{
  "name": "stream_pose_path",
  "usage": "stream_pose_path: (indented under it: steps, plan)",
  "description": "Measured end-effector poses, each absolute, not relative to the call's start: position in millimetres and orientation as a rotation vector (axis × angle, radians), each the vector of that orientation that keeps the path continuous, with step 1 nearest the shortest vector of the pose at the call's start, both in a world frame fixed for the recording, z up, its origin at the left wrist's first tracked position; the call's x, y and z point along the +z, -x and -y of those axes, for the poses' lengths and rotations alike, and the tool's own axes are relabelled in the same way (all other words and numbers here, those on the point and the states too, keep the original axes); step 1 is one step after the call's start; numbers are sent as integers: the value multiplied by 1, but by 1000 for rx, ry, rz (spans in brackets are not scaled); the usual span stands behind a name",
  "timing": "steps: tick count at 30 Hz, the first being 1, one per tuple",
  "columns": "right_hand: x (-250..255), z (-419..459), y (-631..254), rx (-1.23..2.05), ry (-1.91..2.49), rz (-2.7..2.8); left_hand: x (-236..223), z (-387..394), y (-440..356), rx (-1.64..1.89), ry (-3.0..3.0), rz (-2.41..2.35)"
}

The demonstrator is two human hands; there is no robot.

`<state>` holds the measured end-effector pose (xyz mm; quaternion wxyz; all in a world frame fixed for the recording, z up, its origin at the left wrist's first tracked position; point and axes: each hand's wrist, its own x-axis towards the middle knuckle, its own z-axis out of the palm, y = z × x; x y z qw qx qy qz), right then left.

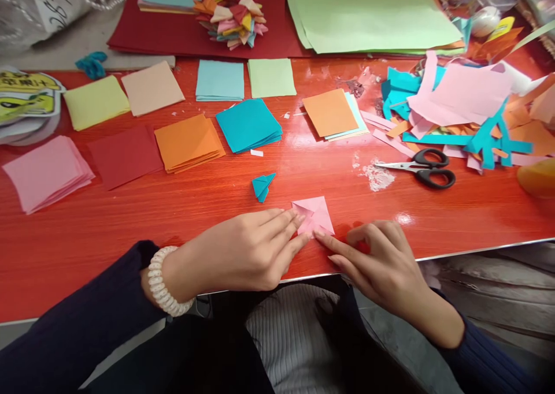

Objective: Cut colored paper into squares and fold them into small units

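A small square of pink origami paper [319, 213] lies partly folded on the red table near its front edge, with creases and flaps showing. My left hand [243, 246] grips its left side, fingers on top and thumb at the lower edge. My right hand [381, 261] touches the lower edge with a stretched index finger; the thumb stands apart and the other fingers are curled. Just beyond the left fingers sits a small folded teal paper piece [262, 186].
Stacks of coloured paper squares, including teal [248, 125], orange [188, 144] and pink [47, 173], spread across the table [208, 194]. Black-handled scissors [418, 167] lie at the right beside paper scraps [463, 96]. A multicoloured folded-paper ball [232, 12] stands at the back.
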<state>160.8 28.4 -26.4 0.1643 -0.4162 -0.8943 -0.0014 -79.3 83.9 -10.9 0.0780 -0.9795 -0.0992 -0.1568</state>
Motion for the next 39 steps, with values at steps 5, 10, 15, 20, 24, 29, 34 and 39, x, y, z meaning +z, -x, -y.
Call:
stream_pose_path:
  steps: [5,10,15,20,24,29,34,39]
  plan:
    - [-22,-37,-165,96,1160,2563,-12,-84,80,-481,2955,314]
    - [-21,-42,-164,190,1047,2523,-8,-88,79,-408,3080,392]
    - [-18,-48,-165,246,900,2616,-9,-93,80,-470,3156,430]
    - [-14,-55,-170,312,855,2655,-13,-91,80,-517,3148,436]
    - [-12,-63,-171,263,776,2695,-19,-89,75,-576,3041,492]
    - [-15,-66,-164,103,773,2639,-20,-87,71,-589,2937,426]
    - [-18,-61,-159,-63,825,2625,-17,-83,70,-604,2841,360]
    - [-15,-60,-157,-1,869,2646,-15,-82,71,-572,2818,341]
